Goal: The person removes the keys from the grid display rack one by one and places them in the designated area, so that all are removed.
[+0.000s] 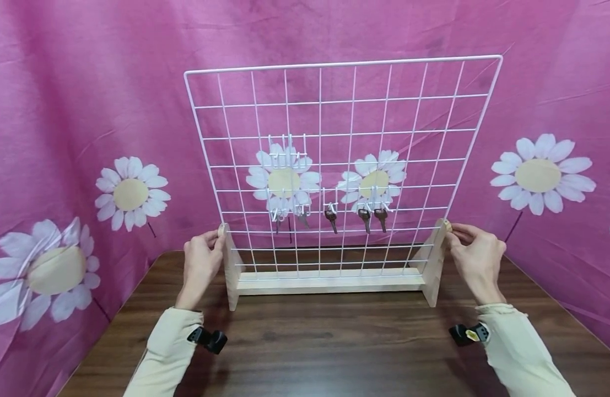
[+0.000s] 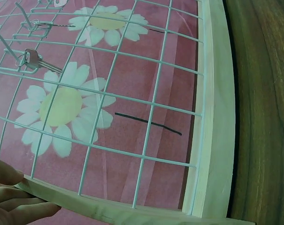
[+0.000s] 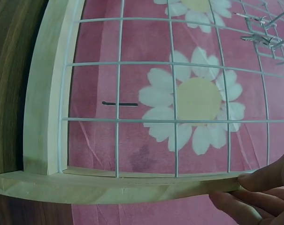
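A white wire grid panel [image 1: 351,117] stands upright in a pale wooden stand [image 1: 329,281] on the table. My left hand [image 1: 201,264] pinches the top of the stand's left side piece between thumb and fingers. On the opposite side, my right hand [image 1: 475,259] pinches the top of the right side piece [image 3: 113,186] the same way. Several keys hang from white hooks on the grid, among them a dark key [image 1: 331,218] near the middle and a key [image 2: 41,62] close in the left wrist view. Bare white hooks [image 1: 287,154] hang one level higher.
The brown wood-grain table [image 1: 334,336] extends in front of the stand. Behind it hangs a pink cloth [image 1: 111,71] with large white daisies. Black wrist cameras, such as the left one [image 1: 208,339], are strapped at both cream sleeves.
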The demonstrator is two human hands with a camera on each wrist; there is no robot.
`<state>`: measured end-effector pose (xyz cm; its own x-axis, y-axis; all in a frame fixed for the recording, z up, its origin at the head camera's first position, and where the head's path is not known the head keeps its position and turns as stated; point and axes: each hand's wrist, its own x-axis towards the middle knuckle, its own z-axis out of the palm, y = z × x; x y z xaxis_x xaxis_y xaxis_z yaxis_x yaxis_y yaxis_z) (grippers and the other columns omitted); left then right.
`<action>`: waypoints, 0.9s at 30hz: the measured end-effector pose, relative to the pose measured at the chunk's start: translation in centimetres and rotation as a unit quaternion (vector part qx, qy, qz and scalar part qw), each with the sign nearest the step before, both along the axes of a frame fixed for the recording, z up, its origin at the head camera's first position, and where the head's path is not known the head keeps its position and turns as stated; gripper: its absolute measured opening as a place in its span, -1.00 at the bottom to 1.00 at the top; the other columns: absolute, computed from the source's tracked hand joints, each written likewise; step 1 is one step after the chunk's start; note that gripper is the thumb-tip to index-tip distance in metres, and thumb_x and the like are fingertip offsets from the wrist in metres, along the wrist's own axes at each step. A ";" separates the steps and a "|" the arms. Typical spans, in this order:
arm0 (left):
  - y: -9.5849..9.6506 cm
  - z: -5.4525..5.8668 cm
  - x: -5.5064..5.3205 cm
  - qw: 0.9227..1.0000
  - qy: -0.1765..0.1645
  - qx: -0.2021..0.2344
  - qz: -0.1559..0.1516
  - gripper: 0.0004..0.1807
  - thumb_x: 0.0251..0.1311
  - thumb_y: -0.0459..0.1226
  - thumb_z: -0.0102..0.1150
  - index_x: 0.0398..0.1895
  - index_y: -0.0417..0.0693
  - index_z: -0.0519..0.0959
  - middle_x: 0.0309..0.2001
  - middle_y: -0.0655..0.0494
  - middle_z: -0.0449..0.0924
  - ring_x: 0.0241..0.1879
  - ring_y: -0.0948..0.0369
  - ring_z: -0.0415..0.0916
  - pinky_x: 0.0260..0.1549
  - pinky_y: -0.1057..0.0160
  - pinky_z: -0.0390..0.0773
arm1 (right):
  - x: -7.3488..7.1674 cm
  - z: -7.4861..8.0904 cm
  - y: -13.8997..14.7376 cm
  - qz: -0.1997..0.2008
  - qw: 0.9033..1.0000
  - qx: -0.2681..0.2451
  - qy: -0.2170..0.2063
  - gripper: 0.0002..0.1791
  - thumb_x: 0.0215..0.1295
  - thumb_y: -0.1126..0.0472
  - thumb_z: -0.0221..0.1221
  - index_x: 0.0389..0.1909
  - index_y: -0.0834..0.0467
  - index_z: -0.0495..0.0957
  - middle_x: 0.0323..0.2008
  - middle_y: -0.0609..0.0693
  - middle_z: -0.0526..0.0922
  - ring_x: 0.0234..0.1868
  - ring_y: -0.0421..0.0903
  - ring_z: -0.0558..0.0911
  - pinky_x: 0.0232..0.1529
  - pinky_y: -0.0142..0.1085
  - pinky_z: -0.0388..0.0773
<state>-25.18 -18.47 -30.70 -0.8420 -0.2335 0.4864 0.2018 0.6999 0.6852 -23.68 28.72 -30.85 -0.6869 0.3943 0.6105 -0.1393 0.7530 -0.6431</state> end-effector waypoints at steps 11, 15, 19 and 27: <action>-0.4 -0.2 -0.4 1.000 0.015 -0.001 -0.010 -0.69 0.30 -0.34 0.11 0.01 -0.38 0.60 -0.23 -0.24 0.67 -0.11 -0.09 0.64 -0.11 -0.04 0.57 | -0.5 0.2 -0.2 0.009 1.000 -0.003 0.023 -0.73 0.22 0.27 0.20 -0.12 0.34 0.66 -0.29 0.28 0.68 -0.40 -0.79 0.20 0.09 -0.03 0.17; -0.4 -0.4 -0.6 1.000 0.016 -0.001 -0.008 -0.70 0.29 -0.34 0.13 -0.01 -0.37 0.61 -0.24 -0.24 0.68 -0.12 -0.07 0.64 -0.11 -0.03 0.58 | -0.5 0.2 -0.2 0.011 1.000 -0.001 0.027 -0.72 0.22 0.27 0.19 -0.12 0.35 0.66 -0.29 0.29 0.68 -0.42 -0.85 0.18 0.09 -0.03 0.17; -0.5 -0.4 -0.5 1.000 0.019 0.000 -0.002 -0.71 0.29 -0.34 0.13 -0.02 -0.37 0.62 -0.23 -0.24 0.68 -0.12 -0.08 0.64 -0.11 -0.03 0.58 | -0.6 0.2 -0.2 0.012 1.000 -0.003 0.021 -0.71 0.23 0.26 0.19 -0.11 0.34 0.66 -0.28 0.28 0.68 -0.42 -0.84 0.18 0.10 -0.04 0.17; -1.3 -0.1 0.0 1.000 0.013 -0.012 -0.017 -0.68 0.29 -0.33 0.14 0.00 -0.39 0.60 -0.18 -0.26 0.66 -0.10 -0.09 0.63 -0.10 -0.03 0.59 | -0.3 0.3 -1.0 0.002 1.000 -0.003 0.016 -0.67 0.26 0.21 0.19 -0.04 0.32 0.64 -0.20 0.27 0.69 -0.40 -0.81 0.21 0.11 -0.23 0.20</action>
